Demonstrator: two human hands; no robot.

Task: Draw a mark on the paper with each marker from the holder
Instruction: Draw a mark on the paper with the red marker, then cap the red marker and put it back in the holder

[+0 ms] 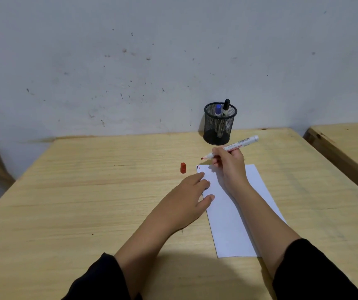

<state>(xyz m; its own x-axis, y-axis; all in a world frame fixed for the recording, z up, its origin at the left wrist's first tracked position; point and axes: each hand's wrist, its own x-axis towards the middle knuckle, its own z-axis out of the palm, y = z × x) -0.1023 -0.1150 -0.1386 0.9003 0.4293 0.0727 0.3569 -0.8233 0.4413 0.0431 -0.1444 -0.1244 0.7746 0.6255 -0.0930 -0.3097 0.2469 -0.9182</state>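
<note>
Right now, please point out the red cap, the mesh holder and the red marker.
red cap [183,168], head view, on its side wall.
mesh holder [209,126], head view, on its left wall.
red marker [242,142], head view, on its white barrel.

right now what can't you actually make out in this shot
Head view, the only one:
- Lower barrels of the blue marker and black marker: veiled by the mesh holder.
- Print on the red marker in the right hand: too small to read.
- Paper under the right forearm and left hand: covered, so any marks there are hidden.
- Red mark at the paper's far corner: too small for its shape.
</note>
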